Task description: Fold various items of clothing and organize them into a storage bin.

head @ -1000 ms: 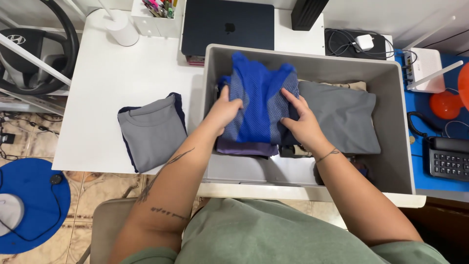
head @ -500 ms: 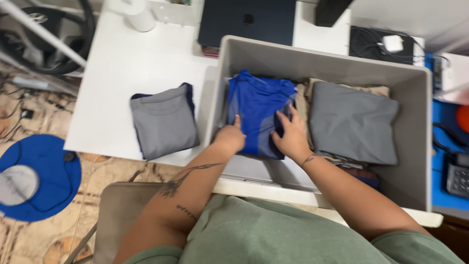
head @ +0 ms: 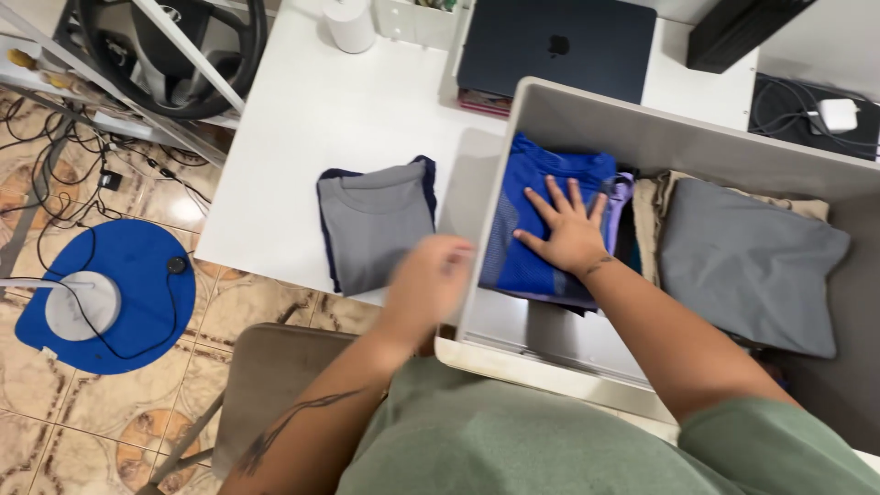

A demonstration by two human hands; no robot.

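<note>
Blue knit cloth, a folded blue shirt, lay under the right hand, whose fingers were spread flat and pressed on top of it rather than closed around it. The shirt sat at the left end of a grey bin, on a small stack of other folded clothes. To its right in the bin lay a folded grey garment. The left hand was blurred, outside the bin's left wall, holding nothing; how its fingers were set could not be told. Just left of it, a folded grey shirt rested on the white table.
</note>
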